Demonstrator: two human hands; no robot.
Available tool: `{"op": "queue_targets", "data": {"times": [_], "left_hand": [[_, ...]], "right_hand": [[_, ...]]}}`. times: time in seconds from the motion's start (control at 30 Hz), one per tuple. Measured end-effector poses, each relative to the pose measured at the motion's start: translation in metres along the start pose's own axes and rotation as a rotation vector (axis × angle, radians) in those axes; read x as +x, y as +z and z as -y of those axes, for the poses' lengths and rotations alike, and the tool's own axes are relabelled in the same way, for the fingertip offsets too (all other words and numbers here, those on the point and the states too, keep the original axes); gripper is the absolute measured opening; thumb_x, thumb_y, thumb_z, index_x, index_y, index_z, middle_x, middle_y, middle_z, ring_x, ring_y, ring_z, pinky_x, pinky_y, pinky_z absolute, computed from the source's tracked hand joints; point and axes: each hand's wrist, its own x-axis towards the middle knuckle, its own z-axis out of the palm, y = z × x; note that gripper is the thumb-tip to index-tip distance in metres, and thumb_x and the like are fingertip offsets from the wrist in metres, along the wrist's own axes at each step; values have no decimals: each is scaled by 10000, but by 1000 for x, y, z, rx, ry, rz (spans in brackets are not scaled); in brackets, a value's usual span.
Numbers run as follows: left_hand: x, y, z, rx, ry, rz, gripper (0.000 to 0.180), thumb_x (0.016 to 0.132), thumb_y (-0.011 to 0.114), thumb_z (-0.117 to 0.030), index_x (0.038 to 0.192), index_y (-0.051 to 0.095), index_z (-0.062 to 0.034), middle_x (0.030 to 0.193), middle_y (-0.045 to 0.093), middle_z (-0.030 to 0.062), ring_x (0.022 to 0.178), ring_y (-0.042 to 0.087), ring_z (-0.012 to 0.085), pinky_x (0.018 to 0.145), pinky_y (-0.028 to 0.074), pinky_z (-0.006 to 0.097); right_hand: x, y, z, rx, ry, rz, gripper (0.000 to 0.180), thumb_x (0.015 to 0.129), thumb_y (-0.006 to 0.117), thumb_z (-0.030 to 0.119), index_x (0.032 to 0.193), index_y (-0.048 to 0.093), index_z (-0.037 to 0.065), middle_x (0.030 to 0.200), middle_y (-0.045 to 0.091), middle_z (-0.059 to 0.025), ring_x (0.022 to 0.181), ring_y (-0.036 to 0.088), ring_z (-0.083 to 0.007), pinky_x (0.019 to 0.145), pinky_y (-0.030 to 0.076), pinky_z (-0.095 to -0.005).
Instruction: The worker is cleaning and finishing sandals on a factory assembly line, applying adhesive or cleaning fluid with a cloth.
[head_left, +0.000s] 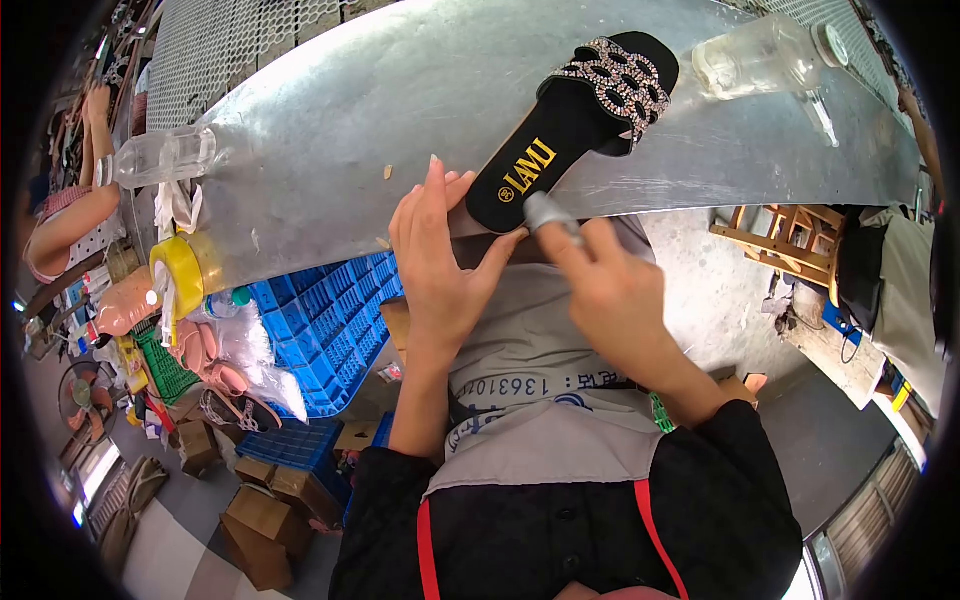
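A black slide sandal with a jewelled, looped strap lies on the metal table, its toe pointing far right and its heel at the near edge. Gold lettering marks its insole. My left hand is at the heel, thumb against the rim and other fingers along the left side, steadying it. Above the insole's heel end is my right hand, with its index finger lowered and the others curled. A small grey wrap covers that fingertip and touches the sandal near the lettering; motion blurs it, so its material is unclear.
On the metal table are a clear bottle at left, a clear jar at right and a yellow tape roll. Below stand a blue crate, cardboard boxes and a wooden stool. Another person's arm is at far left.
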Motion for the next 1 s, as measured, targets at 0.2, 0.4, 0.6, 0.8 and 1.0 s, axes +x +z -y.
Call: {"op": "queue_targets", "data": {"times": [0.2,0.4,0.6,0.8,1.0], "left_hand": [[0,-1,1,30,19,-11,949,715,904,-219,1486,411,32,1249,688,111,1218,581,282,1104,358,447],[0,-1,0,15,11,-3,928,713,902,-225,1470,432,32,1254,681,112,1215,576,284,1105,364,462],[3,-27,4,131,48,23,892,710,894,-197,1453,453,24,1273,665,125,1251,556,296,1126,353,496],[10,-77,31,148,-249,-260,542,886,659,-14,1408,513,3,1353,614,157,1342,507,304,1143,347,477],[30,-73,-3,310,169,-109,423,911,568,33,1332,599,-9,1327,638,150,1319,525,375,1126,366,466]], "right_hand": [[1,-11,-16,-38,211,-73,554,749,633,-14,1282,617,139,904,537,-36,578,620,-226,468,495,-361],[3,-6,-4,-72,135,10,537,766,624,6,1283,622,152,887,525,-53,588,632,-212,460,495,-359],[-29,-2,10,178,-42,255,493,793,619,28,1264,631,170,869,527,-54,596,649,-195,457,501,-346],[-27,-4,6,288,-128,132,441,725,649,24,1141,690,164,800,524,-29,541,582,-190,477,478,-343],[-28,-16,-8,300,-157,40,419,727,644,41,1129,698,143,760,501,-22,537,574,-176,468,456,-337]]}}
